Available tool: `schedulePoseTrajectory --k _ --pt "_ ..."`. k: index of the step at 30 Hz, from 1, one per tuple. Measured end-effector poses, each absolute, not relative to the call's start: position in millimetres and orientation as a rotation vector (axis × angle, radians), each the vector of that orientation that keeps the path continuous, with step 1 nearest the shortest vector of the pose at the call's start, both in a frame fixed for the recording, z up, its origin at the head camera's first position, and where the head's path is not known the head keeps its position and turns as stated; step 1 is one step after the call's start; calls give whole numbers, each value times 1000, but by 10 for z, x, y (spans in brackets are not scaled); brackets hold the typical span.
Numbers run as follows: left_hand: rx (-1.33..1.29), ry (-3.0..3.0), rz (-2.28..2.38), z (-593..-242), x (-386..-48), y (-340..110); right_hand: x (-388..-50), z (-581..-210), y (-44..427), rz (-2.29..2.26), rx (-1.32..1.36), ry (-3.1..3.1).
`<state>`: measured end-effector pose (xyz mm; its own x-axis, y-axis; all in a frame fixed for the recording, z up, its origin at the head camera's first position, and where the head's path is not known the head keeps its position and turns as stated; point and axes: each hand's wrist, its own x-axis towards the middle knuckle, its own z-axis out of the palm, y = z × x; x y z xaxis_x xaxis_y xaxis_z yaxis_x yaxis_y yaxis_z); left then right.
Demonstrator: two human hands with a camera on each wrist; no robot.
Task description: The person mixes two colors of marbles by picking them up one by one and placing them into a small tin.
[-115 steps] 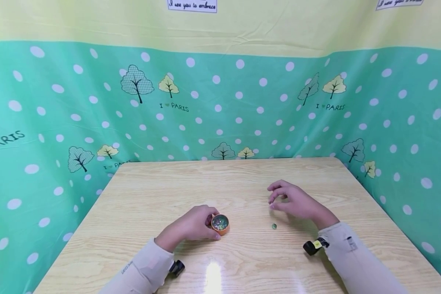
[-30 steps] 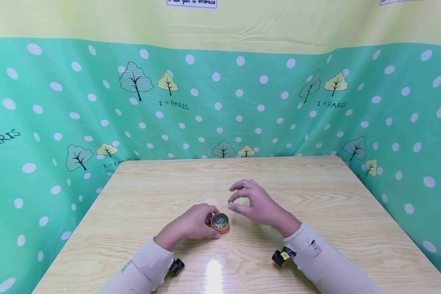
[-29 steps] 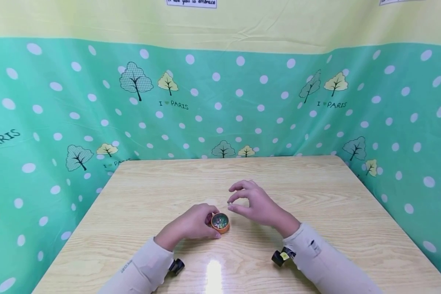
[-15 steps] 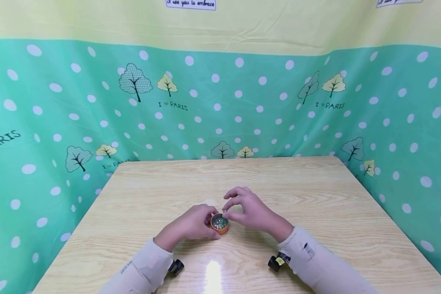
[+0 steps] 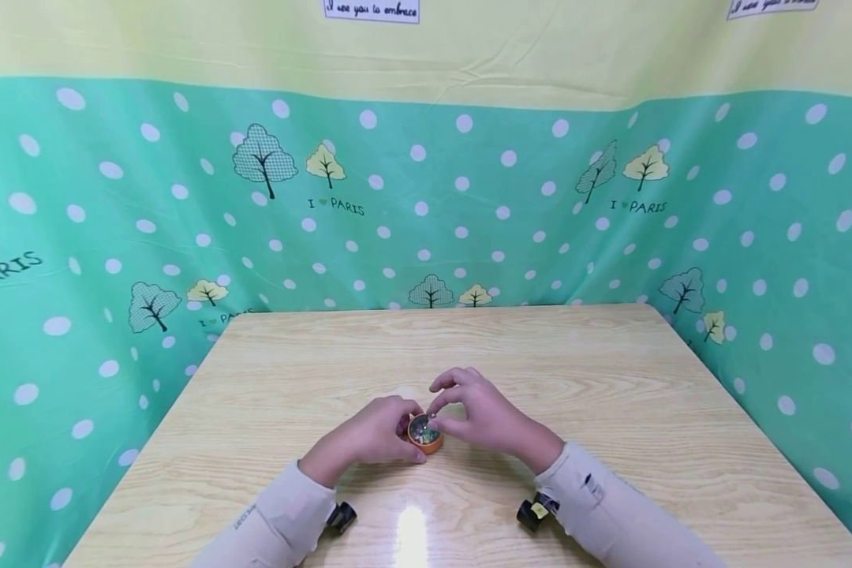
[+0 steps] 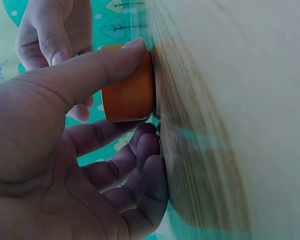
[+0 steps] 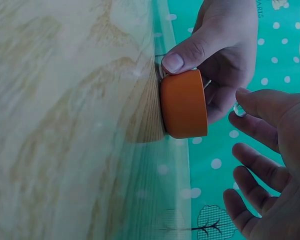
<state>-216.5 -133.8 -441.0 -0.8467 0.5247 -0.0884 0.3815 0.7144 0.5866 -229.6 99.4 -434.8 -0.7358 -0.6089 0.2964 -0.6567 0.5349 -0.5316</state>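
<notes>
A small orange cup [image 5: 425, 446] stands upright on the wooden table, with several shiny coloured pieces, like glass marbles, inside. My left hand [image 5: 379, 430] grips it from the left side, with the thumb along its near side in the left wrist view. My right hand [image 5: 486, 416] is just above the cup's right rim. Between its thumb and index finger it pinches a small clear glass marble [image 7: 238, 109], seen best in the right wrist view. Its other fingers are spread and bent. The cup's contents are hidden in both wrist views.
The light wooden table [image 5: 312, 355] stretches around both hands. Behind it and at both sides hangs a green and yellow curtain [image 5: 461, 213] with dots and trees. A small black camera [image 5: 531, 514] is strapped at the right wrist, another black camera [image 5: 341, 517] at the left.
My right hand has moved left and lowered to the cup's rim with the glass marble. A green marble seen earlier on the table is out of sight, its spot behind my right arm. My left hand stays put.
</notes>
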Motion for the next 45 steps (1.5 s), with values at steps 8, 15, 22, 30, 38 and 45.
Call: schedulePoseTrajectory --k 8,15,22,30,38,45 --pt "718 2681 826 -4408 -2156 -1337 -2284 -4357 986 945 1131 -2680" --pt "714 2679 825 -4410 -2150 -1340 -2279 -4349 982 946 1138 -2668" --pt "715 2678 822 -4411 -2146 -1343 -2279 -4334 983 947 1128 -2681" --pt "704 2674 815 -4404 -2151 -1333 -2304 -4311 1074 933 1082 -2703" --pt "681 2680 803 -4399 -2154 -1322 -2373 -4232 1244 935 1043 -2721" --pt "673 2671 815 -4404 -2158 -1323 -2457 -4127 1422 988 1057 -2809"
